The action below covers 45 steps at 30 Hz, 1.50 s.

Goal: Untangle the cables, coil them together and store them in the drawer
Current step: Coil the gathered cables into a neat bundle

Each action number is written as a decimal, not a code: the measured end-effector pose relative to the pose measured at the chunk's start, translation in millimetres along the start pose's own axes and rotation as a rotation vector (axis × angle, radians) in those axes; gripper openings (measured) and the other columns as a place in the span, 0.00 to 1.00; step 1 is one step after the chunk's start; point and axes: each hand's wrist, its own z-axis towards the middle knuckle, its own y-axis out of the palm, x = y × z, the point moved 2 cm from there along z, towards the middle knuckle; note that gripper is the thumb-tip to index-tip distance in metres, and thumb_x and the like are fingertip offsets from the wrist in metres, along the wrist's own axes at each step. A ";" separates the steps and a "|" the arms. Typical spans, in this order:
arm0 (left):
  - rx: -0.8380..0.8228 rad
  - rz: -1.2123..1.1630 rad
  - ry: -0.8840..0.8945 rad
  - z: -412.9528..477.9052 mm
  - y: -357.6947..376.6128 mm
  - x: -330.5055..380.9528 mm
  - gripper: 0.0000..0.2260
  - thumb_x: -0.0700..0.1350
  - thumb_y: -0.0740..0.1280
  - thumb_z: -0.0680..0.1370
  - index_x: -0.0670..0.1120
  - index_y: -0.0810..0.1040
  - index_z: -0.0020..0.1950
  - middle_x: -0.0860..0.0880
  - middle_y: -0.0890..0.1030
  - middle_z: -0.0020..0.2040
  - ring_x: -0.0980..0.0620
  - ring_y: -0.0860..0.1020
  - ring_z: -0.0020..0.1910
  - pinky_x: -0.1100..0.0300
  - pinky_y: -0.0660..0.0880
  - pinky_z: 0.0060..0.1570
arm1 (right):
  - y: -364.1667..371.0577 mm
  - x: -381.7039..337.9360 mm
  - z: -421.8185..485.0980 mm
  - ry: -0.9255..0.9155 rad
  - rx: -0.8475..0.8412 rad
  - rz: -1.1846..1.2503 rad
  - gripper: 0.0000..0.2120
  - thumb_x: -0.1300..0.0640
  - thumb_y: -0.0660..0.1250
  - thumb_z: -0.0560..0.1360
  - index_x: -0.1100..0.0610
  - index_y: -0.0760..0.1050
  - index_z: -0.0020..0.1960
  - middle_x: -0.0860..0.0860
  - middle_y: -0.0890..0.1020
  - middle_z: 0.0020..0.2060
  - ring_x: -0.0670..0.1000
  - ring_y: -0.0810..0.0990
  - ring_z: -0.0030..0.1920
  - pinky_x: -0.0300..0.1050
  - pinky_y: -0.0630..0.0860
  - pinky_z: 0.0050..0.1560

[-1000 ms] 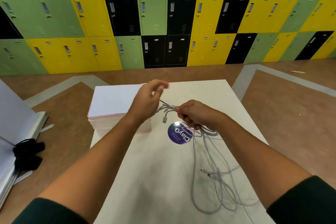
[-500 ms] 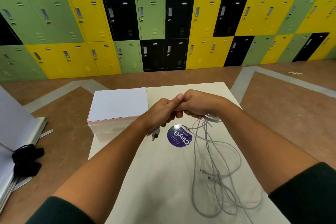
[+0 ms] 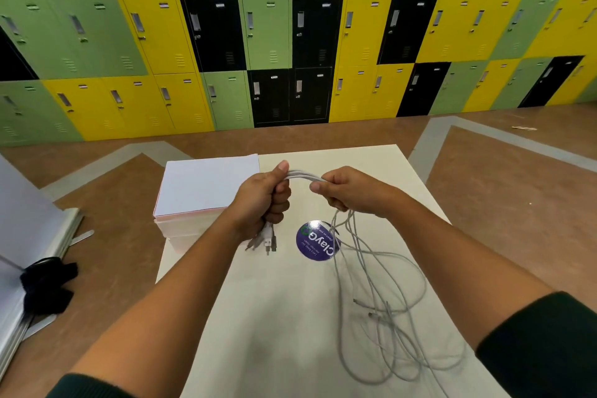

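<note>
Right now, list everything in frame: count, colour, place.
cables: several, grey, bundle between both hands, loops on table right
plugs: a few, white-grey, hanging below left hand
sticker: 1, purple, table centre
box: 1, white, table's far-left corner
table: 1, cream, centre
lockers: many, yellow/green/black, back wall
cloth: 1, black, far left
left hand: 1, grips cable ends
right hand: 1, grips bundle
</note>
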 end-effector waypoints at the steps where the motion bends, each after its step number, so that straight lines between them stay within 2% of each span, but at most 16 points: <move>1: 0.014 -0.032 -0.004 0.3 0.1 -3.1 0.21 0.58 0.58 0.82 0.49 0.62 0.33 0.51 0.56 0.30 0.53 0.52 0.29 0.60 0.51 0.27 | 2.7 1.5 1.3 0.003 0.031 -0.015 0.20 0.44 0.64 0.80 0.55 0.71 0.35 0.50 0.73 0.28 0.50 0.69 0.30 0.47 0.69 0.36; 4: 0.022 -0.088 -0.017 1.5 1.5 -11.9 0.21 0.60 0.57 0.82 0.49 0.61 0.34 0.51 0.57 0.30 0.53 0.53 0.29 0.58 0.51 0.29 | 4.9 -2.3 3.0 -0.045 0.152 -0.059 0.20 0.44 0.62 0.81 0.55 0.69 0.36 0.51 0.70 0.29 0.49 0.66 0.30 0.47 0.65 0.36; 7: -0.044 -0.110 -0.057 0.1 6.0 -16.0 0.22 0.61 0.57 0.82 0.48 0.63 0.34 0.50 0.61 0.30 0.54 0.56 0.28 0.60 0.53 0.28 | 2.2 -7.6 3.7 -0.130 0.273 -0.079 0.19 0.45 0.61 0.81 0.55 0.70 0.36 0.51 0.71 0.30 0.48 0.67 0.31 0.46 0.65 0.35; 10: -0.134 -0.159 -0.087 -3.1 7.3 -13.1 0.21 0.59 0.56 0.83 0.47 0.65 0.35 0.51 0.58 0.30 0.56 0.54 0.26 0.63 0.53 0.24 | -1.9 -4.3 4.3 -0.142 0.327 -0.059 0.19 0.45 0.63 0.80 0.55 0.72 0.36 0.49 0.71 0.28 0.47 0.68 0.30 0.45 0.65 0.34; 12: -0.147 -0.190 -0.072 -5.4 5.8 -6.4 0.20 0.56 0.55 0.84 0.48 0.68 0.36 0.52 0.57 0.29 0.57 0.53 0.25 0.65 0.53 0.22 | -2.6 0.6 3.8 -0.132 0.315 -0.049 0.19 0.44 0.65 0.79 0.55 0.74 0.36 0.49 0.70 0.27 0.47 0.67 0.28 0.44 0.64 0.32; 15: -0.107 -0.255 0.005 -8.0 4.3 7.5 0.19 0.56 0.54 0.84 0.49 0.65 0.35 0.54 0.56 0.28 0.57 0.52 0.25 0.65 0.51 0.23 | 1.5 8.9 2.9 -0.107 0.249 0.012 0.20 0.42 0.66 0.78 0.55 0.72 0.35 0.50 0.70 0.26 0.49 0.67 0.28 0.46 0.66 0.32; 19: -0.076 -0.410 0.113 -7.3 5.5 25.6 0.20 0.56 0.54 0.84 0.50 0.64 0.34 0.54 0.57 0.26 0.56 0.50 0.26 0.63 0.48 0.23 | 14.8 22.8 1.0 -0.101 0.222 -0.045 0.16 0.45 0.64 0.80 0.53 0.70 0.38 0.50 0.75 0.30 0.50 0.76 0.33 0.46 0.72 0.36; 25: -0.083 -0.700 0.286 -4.5 14.1 55.0 0.22 0.56 0.51 0.85 0.49 0.66 0.34 0.55 0.60 0.24 0.57 0.50 0.25 0.65 0.52 0.19 | 33.7 21.3 6.1 -0.104 0.214 -0.062 0.16 0.47 0.62 0.81 0.58 0.76 0.43 0.43 0.79 0.28 0.39 0.73 0.27 0.32 0.67 0.31; 27: -0.071 -0.786 0.375 -4.2 7.3 73.6 0.22 0.56 0.51 0.85 0.49 0.67 0.34 0.55 0.60 0.23 0.57 0.51 0.24 0.66 0.53 0.18 | 37.9 30.0 5.8 -0.073 0.188 -0.018 0.17 0.47 0.61 0.82 0.59 0.76 0.43 0.46 0.82 0.31 0.41 0.76 0.30 0.36 0.71 0.36; 28: -0.072 -0.806 0.411 -3.8 3.7 82.4 0.22 0.56 0.50 0.85 0.49 0.67 0.34 0.55 0.60 0.23 0.57 0.51 0.24 0.66 0.54 0.18 | 41.2 36.3 4.6 -0.054 0.175 0.034 0.18 0.48 0.61 0.82 0.60 0.75 0.42 0.50 0.83 0.32 0.45 0.78 0.31 0.40 0.73 0.36; 30: -0.067 -0.820 0.451 -3.0 -2.2 95.9 0.22 0.56 0.50 0.85 0.49 0.67 0.35 0.55 0.60 0.23 0.58 0.52 0.23 0.65 0.54 0.18 | 50.9 44.5 2.6 -0.031 0.173 0.132 0.19 0.49 0.60 0.83 0.59 0.71 0.38 0.55 0.78 0.28 0.51 0.76 0.27 0.45 0.74 0.33; 34: 0.020 -0.809 0.475 5.3 -5.5 99.8 0.21 0.57 0.49 0.85 0.49 0.66 0.37 0.54 0.60 0.24 0.58 0.56 0.21 0.65 0.54 0.18 | 76.0 43.3 3.3 -0.052 0.181 0.124 0.19 0.48 0.59 0.83 0.54 0.68 0.35 0.47 0.71 0.25 0.45 0.70 0.23 0.43 0.69 0.31; 38: 0.152 -0.805 0.470 11.6 -7.4 95.3 0.21 0.57 0.50 0.85 0.49 0.67 0.37 0.54 0.60 0.24 0.58 0.56 0.21 0.65 0.54 0.18 | 91.6 47.7 1.3 0.028 0.061 0.149 0.19 0.45 0.60 0.81 0.54 0.68 0.35 0.47 0.72 0.23 0.51 0.72 0.24 0.45 0.74 0.29; 40: 0.178 -0.772 0.435 12.1 -3.3 89.7 0.21 0.56 0.51 0.85 0.49 0.68 0.36 0.54 0.60 0.25 0.58 0.56 0.22 0.65 0.54 0.18 | 91.2 50.9 0.4 0.056 -0.067 0.180 0.17 0.50 0.62 0.81 0.58 0.72 0.37 0.51 0.77 0.26 0.53 0.77 0.27 0.46 0.76 0.34; 43: 0.120 -0.678 0.381 9.4 10.5 83.6 0.20 0.56 0.52 0.85 0.48 0.67 0.37 0.54 0.59 0.26 0.58 0.55 0.22 0.64 0.53 0.19 | 74.8 47.6 4.0 0.071 -0.179 0.177 0.07 0.57 0.70 0.76 0.61 0.80 0.47 0.55 0.85 0.39 0.54 0.84 0.41 0.44 0.77 0.41; 45: 0.037 -0.647 0.351 5.8 19.4 84.7 0.20 0.55 0.51 0.85 0.48 0.66 0.37 0.54 0.59 0.26 0.58 0.55 0.22 0.64 0.52 0.20 | 54.5 38.4 9.7 0.054 -0.089 0.186 0.17 0.53 0.76 0.71 0.57 0.79 0.57 0.52 0.85 0.48 0.51 0.85 0.48 0.47 0.80 0.52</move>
